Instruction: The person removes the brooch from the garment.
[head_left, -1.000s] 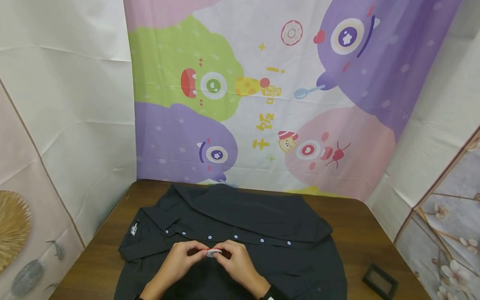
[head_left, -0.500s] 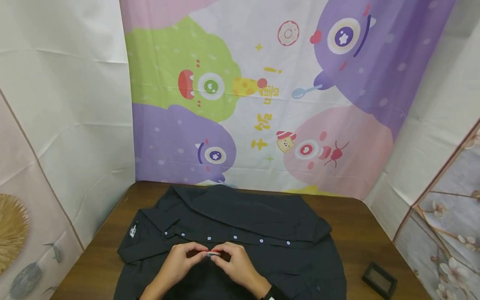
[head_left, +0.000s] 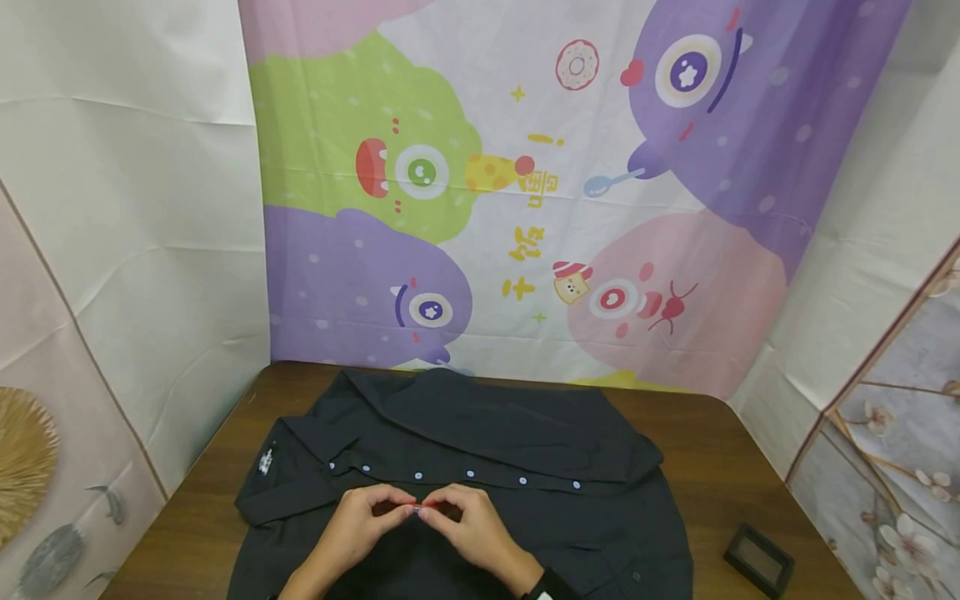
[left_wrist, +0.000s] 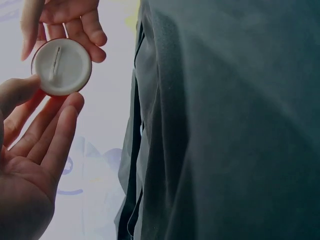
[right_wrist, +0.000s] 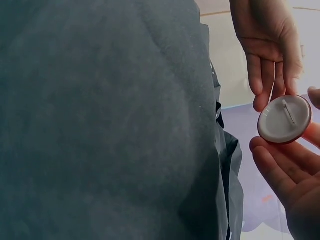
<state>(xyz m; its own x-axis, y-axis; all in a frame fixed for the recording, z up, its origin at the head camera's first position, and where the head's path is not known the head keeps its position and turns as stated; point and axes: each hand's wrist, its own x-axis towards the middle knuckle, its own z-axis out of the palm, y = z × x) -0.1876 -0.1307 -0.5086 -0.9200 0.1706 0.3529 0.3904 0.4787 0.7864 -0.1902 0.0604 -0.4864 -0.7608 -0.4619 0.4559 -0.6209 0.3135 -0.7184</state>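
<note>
Badge (left_wrist: 62,66): back was off-white, rim red. Shirt (head_left: 495,446): was plain black, with a white mark on one sleeve; its buttons (head_left: 470,474) were pale. Surface (head_left: 720,492): was dark brown, wood-grained. Case (head_left: 758,561), by the surface's right edge: had a black border. Hanging (head_left: 510,192), behind the far edge: was white, printed with green, purple and pink one-eyed characters, some dotted, and yellow lettering. Drape (head_left: 180,225), beyond the left edge: was plain white.

Bare fingers (left_wrist: 61,137), black right wristband (head_left: 555,585), white patch (head_left: 544,596)
</note>
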